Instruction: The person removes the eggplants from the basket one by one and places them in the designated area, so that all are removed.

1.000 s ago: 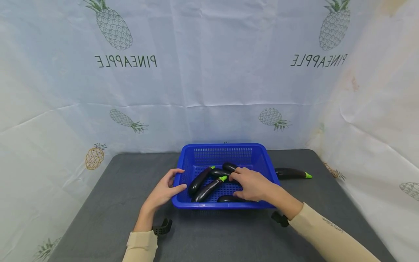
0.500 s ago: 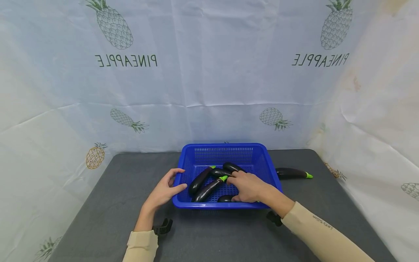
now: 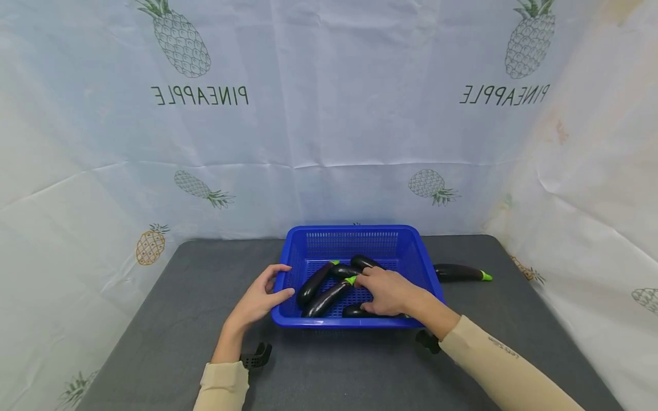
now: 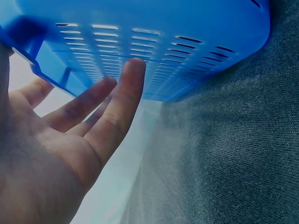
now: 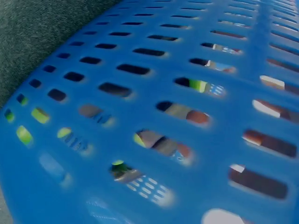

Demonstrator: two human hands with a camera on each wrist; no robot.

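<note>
A blue plastic basket [image 3: 354,323] with slotted walls holds several dark eggplants, including a front-left eggplant [image 3: 325,300] with a bright green stem end. My left hand [image 3: 257,299] holds the basket at its left rim, thumb and index finger over the edge. In the left wrist view, other fingers [image 4: 117,112] reach along the outer wall. Inside the basket, my right hand [image 3: 388,292] bends over the right half, thumb by an eggplant [image 3: 353,310] near the front wall. What lies under the palm is hidden; I cannot tell whether it grips an eggplant.
One more eggplant [image 3: 460,272] lies on the dark grey table [image 3: 329,371], outside the basket to the right. Behind the table hangs a pale cloth [image 3: 354,131] printed with pineapples. The basket's slotted outer wall [image 5: 140,102] fills most of the right wrist view.
My right hand has shifted a little to the left inside the basket, covering more of the front eggplant. The left hand and the basket have stayed in place.
</note>
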